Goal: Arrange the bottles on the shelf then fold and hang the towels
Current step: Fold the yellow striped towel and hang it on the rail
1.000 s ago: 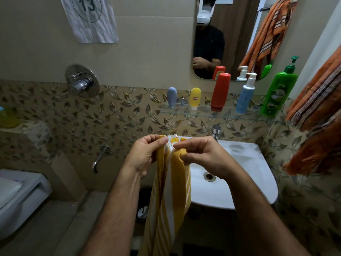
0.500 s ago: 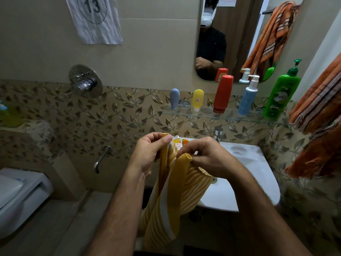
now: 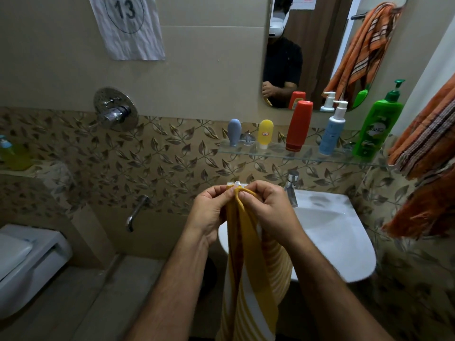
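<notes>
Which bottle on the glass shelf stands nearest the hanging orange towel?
The green pump bottle, at the right end of the glass shelf; the blue-white pump bottle and the others stand farther left of the orange towel.

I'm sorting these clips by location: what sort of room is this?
A bathroom, most likely at home: a white sink with a tap, a toilet on the left, and a mirror above a glass shelf.

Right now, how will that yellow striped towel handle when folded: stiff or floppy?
Likely floppy: the yellow striped towel hangs limp from the left hand and right hand. Probably light, since fingertip pinches hold it. May need realigning.
</notes>
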The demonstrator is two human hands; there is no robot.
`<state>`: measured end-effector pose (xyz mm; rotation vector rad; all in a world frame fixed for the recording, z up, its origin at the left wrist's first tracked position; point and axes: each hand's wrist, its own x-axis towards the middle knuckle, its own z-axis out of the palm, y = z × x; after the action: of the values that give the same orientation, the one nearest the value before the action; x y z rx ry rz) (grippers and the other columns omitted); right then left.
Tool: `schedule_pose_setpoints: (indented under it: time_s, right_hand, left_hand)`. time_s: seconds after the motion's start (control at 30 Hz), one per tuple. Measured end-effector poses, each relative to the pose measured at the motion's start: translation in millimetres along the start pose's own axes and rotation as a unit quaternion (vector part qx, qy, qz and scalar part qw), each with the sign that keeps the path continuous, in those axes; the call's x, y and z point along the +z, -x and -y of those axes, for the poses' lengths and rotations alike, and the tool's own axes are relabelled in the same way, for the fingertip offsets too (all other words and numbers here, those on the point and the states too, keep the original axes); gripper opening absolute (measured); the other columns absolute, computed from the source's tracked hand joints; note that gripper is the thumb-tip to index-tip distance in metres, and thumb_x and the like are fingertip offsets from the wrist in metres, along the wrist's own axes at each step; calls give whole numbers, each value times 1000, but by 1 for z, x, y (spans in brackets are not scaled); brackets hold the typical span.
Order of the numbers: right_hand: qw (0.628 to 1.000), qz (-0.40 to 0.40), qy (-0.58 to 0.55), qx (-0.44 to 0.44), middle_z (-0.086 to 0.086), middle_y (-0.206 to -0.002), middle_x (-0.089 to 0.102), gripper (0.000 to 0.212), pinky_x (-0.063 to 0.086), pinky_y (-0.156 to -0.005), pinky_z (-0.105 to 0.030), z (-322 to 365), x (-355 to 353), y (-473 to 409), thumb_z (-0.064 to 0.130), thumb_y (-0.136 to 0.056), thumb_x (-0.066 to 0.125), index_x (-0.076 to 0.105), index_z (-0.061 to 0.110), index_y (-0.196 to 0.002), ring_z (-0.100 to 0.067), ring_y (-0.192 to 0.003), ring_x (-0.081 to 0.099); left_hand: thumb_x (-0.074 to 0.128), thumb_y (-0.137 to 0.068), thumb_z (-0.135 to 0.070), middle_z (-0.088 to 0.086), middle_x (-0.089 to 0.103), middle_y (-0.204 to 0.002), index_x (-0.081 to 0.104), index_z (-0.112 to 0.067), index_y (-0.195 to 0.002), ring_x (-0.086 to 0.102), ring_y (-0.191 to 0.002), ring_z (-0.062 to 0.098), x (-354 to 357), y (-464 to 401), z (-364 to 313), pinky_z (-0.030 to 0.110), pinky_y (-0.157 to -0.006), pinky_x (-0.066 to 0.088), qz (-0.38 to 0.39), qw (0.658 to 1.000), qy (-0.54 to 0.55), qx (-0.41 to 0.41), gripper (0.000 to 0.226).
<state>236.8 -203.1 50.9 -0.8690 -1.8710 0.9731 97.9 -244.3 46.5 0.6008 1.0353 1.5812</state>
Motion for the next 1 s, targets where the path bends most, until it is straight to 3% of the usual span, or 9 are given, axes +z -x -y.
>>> schedule_pose_setpoints:
  time_s: [0.13, 0.23, 0.3, 0.53, 0.67, 0.87, 1.0]
  right_hand:
    - [998, -54, -31, 18, -2, -72, 66, 11, 50, -59, -21, -2, 9, 2, 17, -89, 71, 69, 7, -86, -5, -64, 59]
    - [995, -84, -34, 36, -2, -78, 69, 9, 57, -65, -30, -4, 13, 4, 21, -90, 70, 67, 13, -87, -15, -74, 67]
    - [994, -94, -34, 37, -3, -79, 70, 9, 59, -66, -35, -5, 14, 5, 22, -90, 69, 65, 16, -86, -19, -75, 69]
    - [989, -148, 10, 5, 2, -67, 67, 15, 55, -52, -27, -1, 16, 6, 24, -89, 70, 61, 21, -78, -12, -60, 65]
    - [991, -133, 20, -7, 1, -64, 67, 19, 50, -50, -22, 1, 15, 3, 24, -89, 71, 59, 22, -75, -11, -58, 65]
    - [995, -102, 2, -1, -3, -67, 68, 14, 52, -54, -27, 3, 11, -4, 19, -89, 71, 62, 14, -79, -13, -61, 65]
    - [997, -18, -70, 19, -17, -78, 72, 12, 55, -66, -46, -1, 4, -8, 18, -88, 72, 64, 9, -88, -29, -72, 69]
  left_hand:
    - [68, -71, -18, 4, 71, -67, 61, -10, -87, 68, -55, 13, 6, 1, 5, 25, -48, 55, 23, 997, 60, -47, 19]
    - [68, -73, -23, 5, 71, -68, 63, -9, -87, 68, -56, 14, 9, 2, 6, 25, -49, 55, 52, 995, 65, -60, 21]
    - [69, -72, -25, 5, 71, -70, 64, -9, -86, 68, -58, 14, 7, 2, 7, 25, -52, 56, 52, 996, 59, -50, 22]
    - [73, -68, -19, 6, 71, -70, 69, -7, -84, 68, -60, 12, 7, 2, 9, 23, -54, 55, 19, 1000, 10, 19, 21]
    - [73, -66, -12, 6, 73, -72, 68, -6, -84, 70, -64, 14, 7, 5, 1, 22, -57, 55, 35, 998, -11, 60, 20]
    - [68, -78, -1, 7, 73, -74, 64, -5, -89, 70, -67, 16, 7, 2, -6, 22, -59, 56, 48, 997, -16, 65, 12]
    - [67, -80, -9, 4, 72, -73, 62, -9, -90, 69, -66, 13, 3, -4, -12, 22, -59, 56, 56, 996, -13, 71, 11]
